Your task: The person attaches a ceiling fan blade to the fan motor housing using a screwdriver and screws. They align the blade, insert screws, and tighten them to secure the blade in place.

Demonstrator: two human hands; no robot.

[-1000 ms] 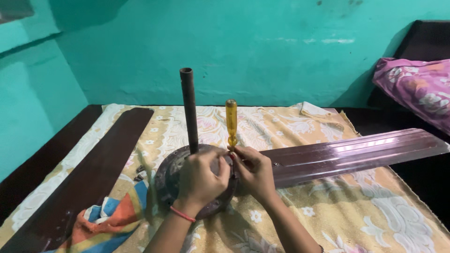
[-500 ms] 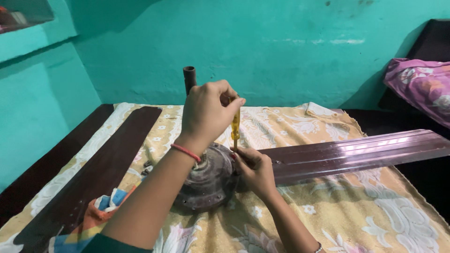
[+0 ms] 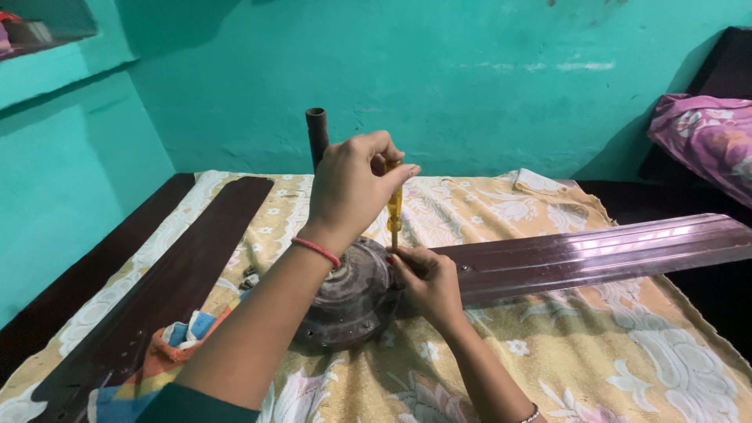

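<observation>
A dark round ceiling-fan motor (image 3: 348, 301) lies on a floral cloth, its black rod (image 3: 316, 133) sticking up behind my left hand. My left hand (image 3: 352, 184) is closed around the top of a yellow-handled screwdriver (image 3: 394, 210), which stands upright with its tip at the motor's right edge. My right hand (image 3: 429, 280) rests at the screwdriver's tip, fingers pinched around the shaft where a long maroon fan blade (image 3: 595, 254) meets the motor.
A loose dark fan blade (image 3: 168, 290) lies at the left on the floral cloth (image 3: 595, 345). A colourful rag (image 3: 176, 337) sits beside the motor. A purple floral pillow (image 3: 705, 141) lies at the far right; teal walls stand behind.
My left hand has lifted off the motor and taken hold of the screwdriver's handle from above. My right hand has stayed at the tip.
</observation>
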